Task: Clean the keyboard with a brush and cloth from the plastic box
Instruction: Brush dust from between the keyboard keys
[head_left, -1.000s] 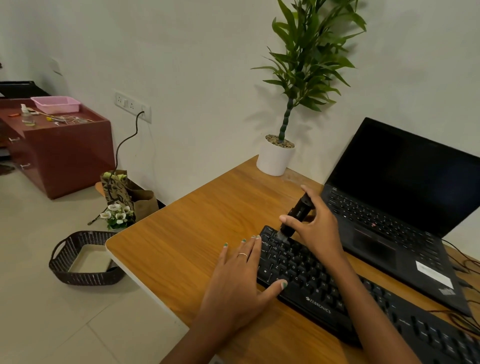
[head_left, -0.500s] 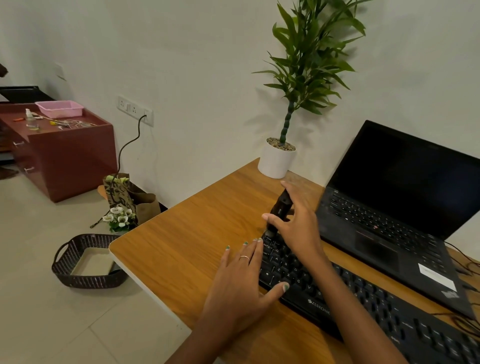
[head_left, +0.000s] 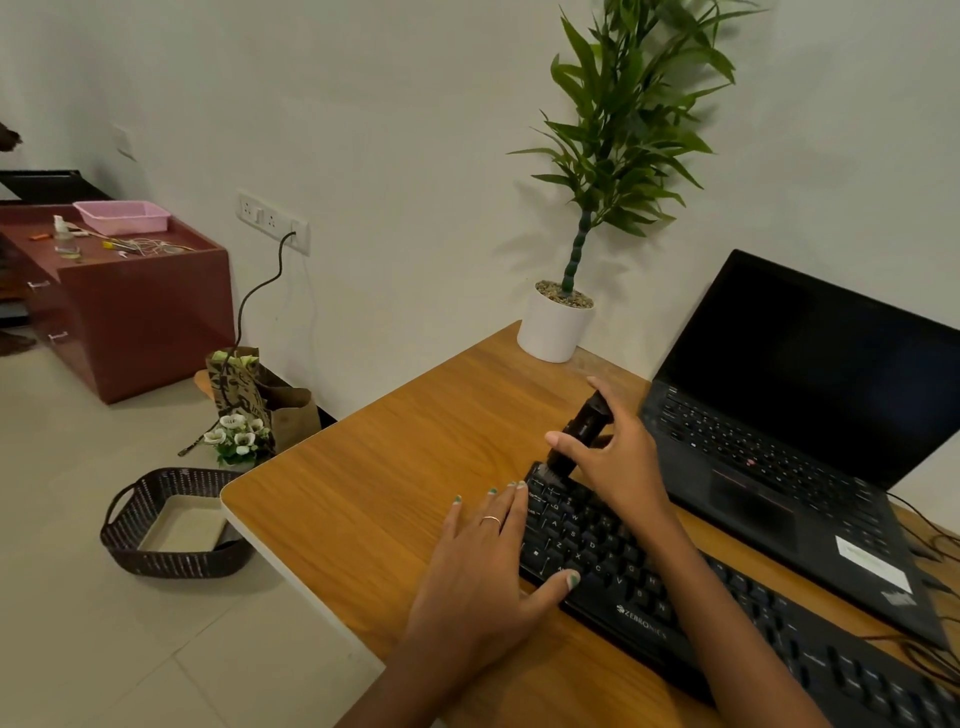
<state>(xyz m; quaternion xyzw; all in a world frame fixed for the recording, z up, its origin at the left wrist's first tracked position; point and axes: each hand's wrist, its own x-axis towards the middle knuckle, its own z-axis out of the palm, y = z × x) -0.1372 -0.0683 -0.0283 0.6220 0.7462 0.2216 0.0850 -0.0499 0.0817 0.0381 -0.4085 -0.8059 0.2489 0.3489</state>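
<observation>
— Where's the brush (head_left: 576, 435) from where you stand?

— In the right hand (head_left: 621, 457), fingers and thumb curled round its black handle. It tilts, handle up toward one o'clock, bristles down on the far left corner of the black keyboard (head_left: 613, 566). The bristles are barely visible; the hand and handle cover most of them.

— And the other hand?

— The left hand (head_left: 485, 566) lies flat, fingers straight and spread, on the wooden desk (head_left: 374, 499) at nine o'clock of the keyboard. Its thumb rests on the keys near the front edge, and the fingertips touch the keyboard's left end.

— Can you see the whole keyboard?

— No. The right forearm crosses its middle, and its right end runs out of view at four o'clock. The brand print reads roughly "Zebronics".

— Anything behind?

— An open black laptop (head_left: 789, 447), screen dark, at two o'clock, partly cut off. A potted plant (head_left: 556, 327) at twelve. On the floor at nine o'clock, a dark woven basket (head_left: 171, 561); farther off, a pink plastic box (head_left: 122, 215) on a red cabinet (head_left: 130, 312). I can't make out what the box holds.
</observation>
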